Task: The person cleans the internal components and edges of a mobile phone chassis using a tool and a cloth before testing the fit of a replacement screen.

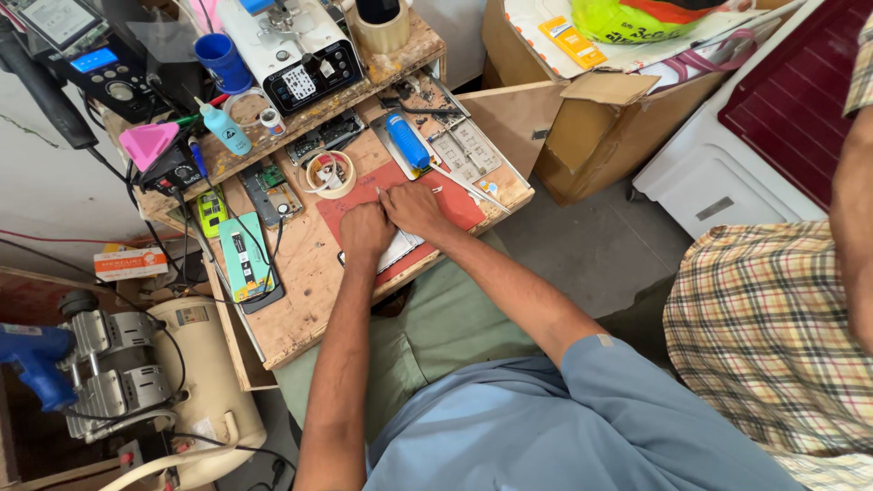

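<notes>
Both hands rest on a white phone on the red mat. The left hand is curled shut. The right hand pinches a thin tool.

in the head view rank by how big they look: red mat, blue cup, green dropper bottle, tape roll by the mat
1. red mat, partly under both hands
2. blue cup
3. tape roll, close to the cup, so those two are unsure
4. green dropper bottle
</notes>
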